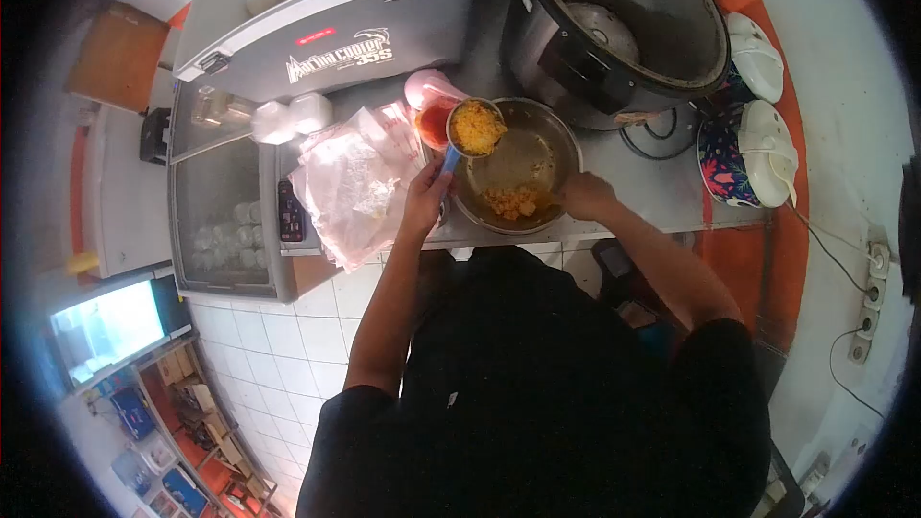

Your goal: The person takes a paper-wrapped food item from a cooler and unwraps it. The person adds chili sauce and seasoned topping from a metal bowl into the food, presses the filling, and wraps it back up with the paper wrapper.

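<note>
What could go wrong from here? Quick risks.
1. Spill: the scoop in the left hand looks full and sits over the left side of the metal bowl; a tilt left could drop grains outside, perhaps toward the paper sheets.
2. Bowl shift: it stands near the front edge of the counter; a hard pull toward the body might slide it over.

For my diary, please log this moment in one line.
left fingers: holding blue-handled scoop; right fingers: at right rim of metal bowl, grip unclear; scoop: yellow food inside; bowl: orange food inside
</note>
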Motion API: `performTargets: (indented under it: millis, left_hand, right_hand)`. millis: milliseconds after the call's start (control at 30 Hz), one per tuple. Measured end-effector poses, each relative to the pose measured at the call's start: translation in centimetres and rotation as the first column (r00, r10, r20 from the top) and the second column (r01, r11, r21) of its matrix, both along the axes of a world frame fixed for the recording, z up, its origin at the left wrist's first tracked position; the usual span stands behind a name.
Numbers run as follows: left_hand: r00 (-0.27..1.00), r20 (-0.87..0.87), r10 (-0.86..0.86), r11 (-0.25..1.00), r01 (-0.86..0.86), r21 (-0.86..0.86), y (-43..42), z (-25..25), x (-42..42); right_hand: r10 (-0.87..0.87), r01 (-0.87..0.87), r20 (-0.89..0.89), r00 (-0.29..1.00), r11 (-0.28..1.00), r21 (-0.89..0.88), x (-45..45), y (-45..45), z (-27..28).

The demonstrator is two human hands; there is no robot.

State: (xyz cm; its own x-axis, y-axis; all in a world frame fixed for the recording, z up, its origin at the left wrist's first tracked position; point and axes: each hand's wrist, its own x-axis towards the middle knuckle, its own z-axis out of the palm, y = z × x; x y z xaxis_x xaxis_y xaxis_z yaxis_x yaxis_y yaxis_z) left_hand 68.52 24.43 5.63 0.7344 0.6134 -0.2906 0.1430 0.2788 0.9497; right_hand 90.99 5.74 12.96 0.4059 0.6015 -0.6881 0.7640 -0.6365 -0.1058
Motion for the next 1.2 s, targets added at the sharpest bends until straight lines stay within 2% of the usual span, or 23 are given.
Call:
performTargets:
  millis: [67,100,167,200,233,300,400,467,500,533,567,633,700,767,833,900,933,1000,1067,1100,1167,1200]
  left_hand:
    - [0.997,0.076,-0.011,0.999,0.014,-0.037,0.0,-0.5,0.1]
    - [0.997,0.074,-0.016,0.999,0.018,-0.033,0.0,-0.3,0.1]
    - [0.999,0.043,0.013,0.999,-0.011,-0.045,-0.2,0.5,0.3]
    - [0.999,0.042,0.005,0.999,-0.003,-0.037,-0.2,0.6,0.3]
    - [1.000,0.023,-0.009,1.000,0.008,0.012,-0.2,0.7,0.3]
    - [1.000,0.004,-0.030,0.997,0.030,0.073,0.0,1.1,0.4]
    - [0.999,0.023,-0.036,0.999,0.035,0.036,-0.1,1.5,0.4]
    - [0.998,0.049,-0.027,1.000,0.027,-0.006,0.0,0.7,0.4]
    - [0.997,0.072,-0.009,0.998,0.013,-0.060,0.0,0.5,0.3]
    - [0.997,0.073,-0.014,0.998,0.018,-0.056,-0.1,0.7,0.3]
    - [0.998,0.062,-0.008,0.998,0.012,-0.057,-0.1,1.0,0.3]
    - [0.999,0.054,-0.004,0.999,0.007,-0.054,-0.2,1.9,0.4]
    - [0.999,0.016,0.045,0.994,-0.046,0.104,-0.6,2.8,0.3]
    - [0.997,0.057,0.056,0.996,-0.060,0.073,-0.5,1.1,-0.2]
    - [0.993,0.099,0.070,0.996,-0.074,0.042,-0.7,0.7,-0.2]
    - [0.995,-0.021,0.101,0.995,-0.100,0.017,-1.0,1.6,-0.1]
    - [0.995,-0.019,0.097,0.995,-0.096,0.017,-1.3,2.3,0.0]
    - [0.974,-0.209,0.086,0.996,-0.076,0.054,-1.9,3.5,0.4]
    - [0.976,-0.209,0.068,0.994,-0.049,0.096,-2.2,1.3,0.6]
    - [0.975,-0.213,0.056,0.990,-0.026,0.138,-2.5,1.3,0.9]
    - [0.963,-0.268,0.013,0.985,0.035,0.172,-3.3,1.3,1.3]
    - [0.946,-0.323,-0.021,0.975,0.092,0.204,-3.8,1.6,1.6]
  right_hand:
    - [-0.029,0.033,-0.121,0.992,0.999,0.030,-1.2,-0.1,-3.0]
    - [-0.033,0.037,-0.123,0.992,0.999,0.034,-1.9,-0.2,-5.2]
    - [0.270,-0.237,-0.058,0.961,0.915,0.328,-2.9,0.1,-8.8]
    - [0.263,-0.229,-0.057,0.963,0.914,0.335,-3.7,0.9,-8.5]
    - [-0.028,0.100,-0.243,0.970,0.952,0.289,-4.5,2.1,-7.9]
    - [-0.314,0.419,-0.408,0.857,0.887,0.196,-4.8,3.3,-8.5]
    - [-0.307,0.404,-0.318,0.897,0.862,0.306,-4.3,4.0,-16.2]
    - [-0.133,0.071,0.033,0.991,0.706,0.705,-4.1,3.5,-19.5]
    - [-0.139,0.076,0.032,0.990,0.702,0.708,-4.2,3.8,-19.0]
    - [-0.419,0.470,-0.241,0.876,0.627,0.621,-4.4,4.1,-17.7]
    - [-0.642,0.784,-0.456,0.616,0.446,0.431,-4.4,4.3,-16.4]
    - [-0.618,0.764,-0.453,0.643,0.468,0.445,-3.6,3.5,-13.7]
    - [-0.598,0.744,-0.446,0.666,0.489,0.455,-3.3,2.6,-11.4]
    - [-0.618,0.834,-0.561,0.550,0.375,0.404,-3.1,1.4,-9.7]
    - [-0.602,0.831,-0.574,0.555,0.361,0.424,-3.2,0.0,-6.8]
    - [-0.586,0.826,-0.586,0.560,0.348,0.443,-3.1,-1.1,-4.5]
    - [-0.601,0.829,-0.572,0.558,0.379,0.411,-3.0,-1.5,-3.7]
    - [-0.619,0.832,-0.555,0.555,0.404,0.381,-3.3,-2.2,-3.3]
    - [-0.505,0.738,-0.570,0.648,0.233,0.633,-4.2,-2.9,-3.2]
    - [-0.509,0.739,-0.569,0.646,0.230,0.633,-4.5,-3.0,-3.3]
    - [-0.412,0.403,-0.232,0.881,0.398,0.824,-5.3,-3.0,-3.9]
    - [-0.417,0.405,-0.232,0.879,0.395,0.824,-6.0,-2.9,-4.4]
